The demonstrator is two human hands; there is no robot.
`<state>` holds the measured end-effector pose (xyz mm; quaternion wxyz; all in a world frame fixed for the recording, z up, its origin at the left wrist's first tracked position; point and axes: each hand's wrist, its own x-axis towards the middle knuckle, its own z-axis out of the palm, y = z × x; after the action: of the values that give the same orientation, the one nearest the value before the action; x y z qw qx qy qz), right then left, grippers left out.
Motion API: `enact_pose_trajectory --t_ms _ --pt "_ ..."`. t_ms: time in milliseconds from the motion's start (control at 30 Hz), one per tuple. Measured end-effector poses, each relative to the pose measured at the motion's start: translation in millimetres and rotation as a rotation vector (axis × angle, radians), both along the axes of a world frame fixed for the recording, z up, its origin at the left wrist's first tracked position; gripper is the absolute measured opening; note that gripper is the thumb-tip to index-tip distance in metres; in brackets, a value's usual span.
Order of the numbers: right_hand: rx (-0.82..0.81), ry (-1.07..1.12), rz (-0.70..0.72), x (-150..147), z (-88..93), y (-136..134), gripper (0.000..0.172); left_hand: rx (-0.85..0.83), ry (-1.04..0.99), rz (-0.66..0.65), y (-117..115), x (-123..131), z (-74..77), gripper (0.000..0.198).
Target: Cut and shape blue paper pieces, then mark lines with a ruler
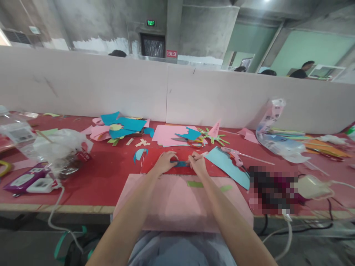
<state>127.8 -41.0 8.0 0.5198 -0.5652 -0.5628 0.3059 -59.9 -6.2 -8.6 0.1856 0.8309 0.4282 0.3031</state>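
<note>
A small dark-blue strip of paper (181, 163) lies low over a red sheet (149, 167), between my two hands. My left hand (165, 162) pinches its left end, fingers curled. At the right end my right hand (197, 163) is closed, its fingertips on the strip. Under my forearms, a large pink sheet (172, 207) hangs over the table's front edge, with a green paper scrap (195, 183) on it. Just beyond my hands are yellow-handled scissors (197, 142) and a blue cut-out (190, 133) on pink paper (163, 135). A light-blue sheet (229, 166) lies right of my right hand.
A pink glue gun (236, 157) rests on the light-blue sheet. Blue and pink scraps (127, 126) are heaped back left. Plastic bags (59, 147) and a purple-and-white power strip (34, 179) sit at left. A white partition (111, 88) closes off the table's back; cables (288, 236) hang at right.
</note>
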Motion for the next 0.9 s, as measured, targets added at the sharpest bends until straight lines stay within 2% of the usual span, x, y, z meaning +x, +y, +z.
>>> enact_pose_trajectory --t_ms 267,467,600,700,900 --pt "0.011 -0.054 0.004 2.0 0.2 0.0 0.025 -0.002 0.005 -0.002 0.4 0.3 0.4 0.013" --pt "-0.013 -0.007 0.036 1.3 -4.9 2.4 0.024 0.009 -0.005 -0.005 -0.2 0.0 0.8 0.013" --pt "-0.015 -0.013 0.011 -0.2 -2.6 1.6 0.023 0.072 -0.057 0.077 -1.3 3.3 6.5 0.017" --pt "-0.027 0.029 0.018 -0.9 -1.0 0.6 0.021 0.129 -0.099 0.134 -3.8 7.2 11.2 0.013" --pt "-0.018 0.095 0.032 -0.2 -4.4 2.1 0.025 0.07 -0.003 0.025 -9.2 10.7 9.6 0.011"
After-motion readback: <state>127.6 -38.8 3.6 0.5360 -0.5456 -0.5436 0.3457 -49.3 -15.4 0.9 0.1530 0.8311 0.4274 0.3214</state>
